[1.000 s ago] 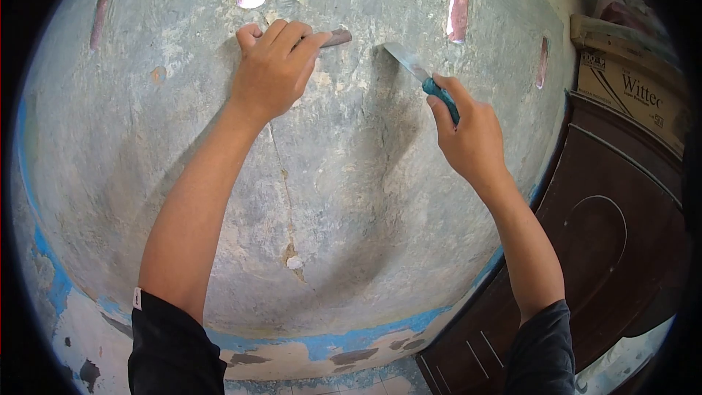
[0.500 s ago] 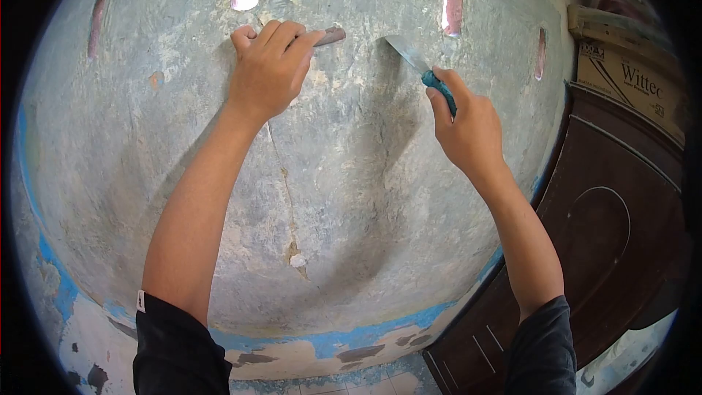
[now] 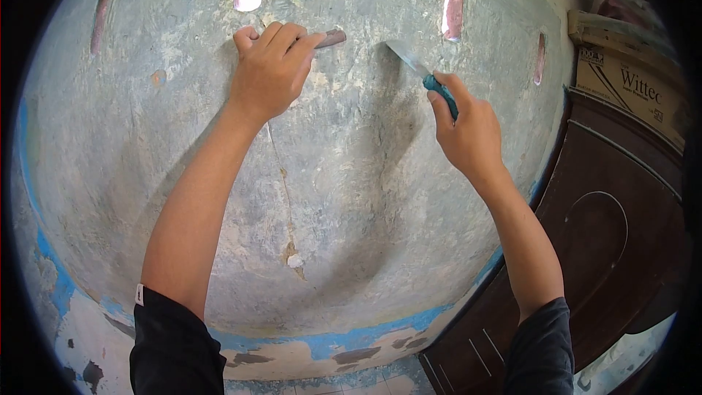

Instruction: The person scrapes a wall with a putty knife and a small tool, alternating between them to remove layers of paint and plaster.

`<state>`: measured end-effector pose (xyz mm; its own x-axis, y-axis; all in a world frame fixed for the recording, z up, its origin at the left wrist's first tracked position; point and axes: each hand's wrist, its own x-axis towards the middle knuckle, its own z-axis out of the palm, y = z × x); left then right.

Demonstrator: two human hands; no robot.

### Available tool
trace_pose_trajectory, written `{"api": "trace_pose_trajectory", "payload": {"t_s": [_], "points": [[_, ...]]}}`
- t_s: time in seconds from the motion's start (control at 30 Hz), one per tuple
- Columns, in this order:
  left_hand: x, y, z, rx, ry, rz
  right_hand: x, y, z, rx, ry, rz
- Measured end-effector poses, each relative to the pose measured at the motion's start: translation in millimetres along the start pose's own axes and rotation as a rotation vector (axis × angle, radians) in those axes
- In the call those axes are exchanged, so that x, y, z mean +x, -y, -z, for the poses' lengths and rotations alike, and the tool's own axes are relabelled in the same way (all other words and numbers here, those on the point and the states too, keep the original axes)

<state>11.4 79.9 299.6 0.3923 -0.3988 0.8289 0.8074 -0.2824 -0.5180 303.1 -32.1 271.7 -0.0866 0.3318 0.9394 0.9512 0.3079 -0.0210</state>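
Note:
I face a rough grey plastered wall (image 3: pixel 351 175) with a thin crack (image 3: pixel 287 197) running down its middle. My left hand (image 3: pixel 270 69) is pressed to the wall high up, closed around a small tool whose brownish end (image 3: pixel 333 37) sticks out to the right. My right hand (image 3: pixel 464 128) grips the teal handle (image 3: pixel 441 93) of a putty knife; its metal blade (image 3: pixel 406 56) lies against the wall, up and left of the hand. The two tool tips are a short gap apart.
Narrow vent slots (image 3: pixel 453 4) pierce the wall near the top. A dark brown wooden door (image 3: pixel 607 249) stands at the right, with a cardboard box marked "Wittec" (image 3: pixel 632 84) above it. Peeling blue and white paint (image 3: pixel 344 344) bands the wall's base.
Both hands stay at nearly the same spots on the wall; the putty knife blade has shifted only slightly. The view has wobbled a little.

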Motion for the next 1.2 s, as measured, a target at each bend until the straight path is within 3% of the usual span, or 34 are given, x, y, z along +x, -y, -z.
{"api": "trace_pose_trajectory", "payload": {"t_s": [0.17,0.27,0.33,0.4,0.53,0.67,0.77,0.87,1.2], "points": [[-2,1,-1,-0.009,-0.007,0.005,-8,-2,-9,0.119,0.036,-0.018],[-1,1,0,-0.01,-0.011,0.007,-18,-21,-27,0.181,-0.004,0.261],[-2,1,0,-0.018,-0.009,0.007,-15,-29,-32,0.117,-0.003,0.323],[-2,1,0,-0.007,-0.011,0.013,-6,-39,-33,0.038,0.003,0.33],[0,0,0,-0.005,-0.02,0.012,15,-49,-32,0.264,-0.123,0.116],[1,-1,1,-0.015,-0.013,0.021,11,-55,-36,0.191,-0.121,0.234],[0,-1,0,-0.009,-0.014,0.021,10,-55,-34,0.25,-0.101,0.022],[1,0,1,-0.003,-0.011,0.022,3,-60,-46,0.198,-0.152,0.235],[-1,0,0,0.003,-0.02,0.018,0,-54,-45,0.115,-0.167,0.194]]}}
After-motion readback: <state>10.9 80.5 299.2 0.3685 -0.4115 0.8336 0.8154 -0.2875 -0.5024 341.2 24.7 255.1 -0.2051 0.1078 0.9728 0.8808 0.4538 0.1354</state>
